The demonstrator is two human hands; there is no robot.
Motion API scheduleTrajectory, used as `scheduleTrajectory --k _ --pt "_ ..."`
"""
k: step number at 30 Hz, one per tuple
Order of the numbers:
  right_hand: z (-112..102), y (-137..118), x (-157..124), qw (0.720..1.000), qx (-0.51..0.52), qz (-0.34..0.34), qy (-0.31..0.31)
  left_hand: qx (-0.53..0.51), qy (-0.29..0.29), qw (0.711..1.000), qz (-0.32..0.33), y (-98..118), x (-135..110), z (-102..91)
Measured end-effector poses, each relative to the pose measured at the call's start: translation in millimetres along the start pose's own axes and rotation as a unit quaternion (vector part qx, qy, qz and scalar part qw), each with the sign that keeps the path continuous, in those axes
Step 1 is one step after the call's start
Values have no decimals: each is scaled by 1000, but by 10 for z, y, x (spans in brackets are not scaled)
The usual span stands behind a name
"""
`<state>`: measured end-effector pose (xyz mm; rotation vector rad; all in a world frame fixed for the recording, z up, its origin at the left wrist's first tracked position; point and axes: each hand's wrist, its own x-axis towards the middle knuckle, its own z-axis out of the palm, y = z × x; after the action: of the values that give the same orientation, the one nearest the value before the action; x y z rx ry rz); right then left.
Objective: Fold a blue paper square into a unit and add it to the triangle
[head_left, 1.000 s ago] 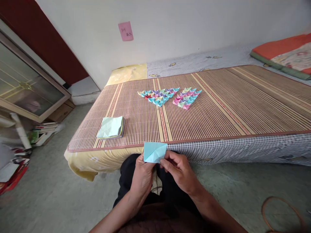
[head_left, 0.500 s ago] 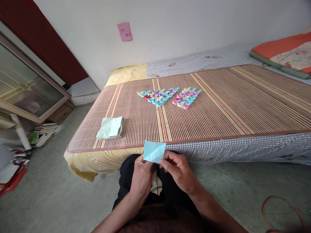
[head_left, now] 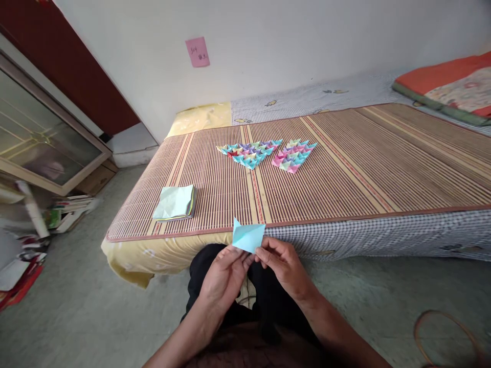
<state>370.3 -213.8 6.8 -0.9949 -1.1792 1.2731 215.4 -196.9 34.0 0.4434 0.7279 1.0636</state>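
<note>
A light-blue square of origami paper (head_left: 249,238) is held up over my lap, just in front of the bed's edge. A diagonal crease crosses it, and its upper left corner stands up. My right hand (head_left: 280,263) pinches its lower right corner between thumb and fingers. Under its lower left edge is my left hand (head_left: 226,273), palm partly turned up, with thumb and fingers closed at the paper; some fingertips are hidden behind it. Beyond, on the woven mat, stand two groups of small folded paper pieces, a left group (head_left: 251,152) and a right group (head_left: 294,155).
A stack of square paper (head_left: 174,203) lies on the mat (head_left: 337,168) at the left. Folded orange bedding (head_left: 448,84) rests at the far right. A glass-fronted cabinet (head_left: 42,128) and a pile of books (head_left: 69,212) stand left of the bed. A pink note (head_left: 198,51) hangs on the wall.
The paper has shifted slightly right and tilted, its upper left corner now lifted. My left hand has turned its palm further up; my right hand keeps its pinch.
</note>
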Motion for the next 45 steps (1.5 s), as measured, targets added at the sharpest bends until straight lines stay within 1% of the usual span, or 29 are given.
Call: scheduleTrajectory --k 3,5,8,11,13,16,21,28,31,34,38,41,45 --pt "11 6 10 1000 -19 -9 18 -9 -1 1000 -6 6 -38 -16" --pt "41 -4 12 998 -54 -29 27 14 11 1000 -1 -8 -48 -6" --pt "103 -19 12 992 -104 -68 29 62 50 997 12 -48 -22 20" --pt "145 -9 13 986 -131 -95 28 73 91 993 27 -82 19 36" --pt "152 8 14 984 -141 -105 30 76 103 991 31 -88 31 36" --pt "144 33 14 982 -156 -102 34 78 104 991 25 -71 25 30" --pt "127 85 24 980 -171 -88 47 62 107 992 -9 -8 9 37" --pt "163 159 3 981 -171 -84 42 6 175 984 -42 27 30 105" --pt "166 171 -8 980 -179 -75 40 -2 189 981 -52 27 34 109" --pt "120 123 -5 980 -187 -70 27 -3 195 979 -59 33 37 105" --pt "10 -51 8 980 -189 -59 8 -5 200 978 -58 48 43 100" --pt "-49 -166 14 980 -179 -77 28 -5 200 978 -58 52 50 97" --pt "-69 -198 21 975 -181 -113 57 5 189 979 -72 38 55 90"
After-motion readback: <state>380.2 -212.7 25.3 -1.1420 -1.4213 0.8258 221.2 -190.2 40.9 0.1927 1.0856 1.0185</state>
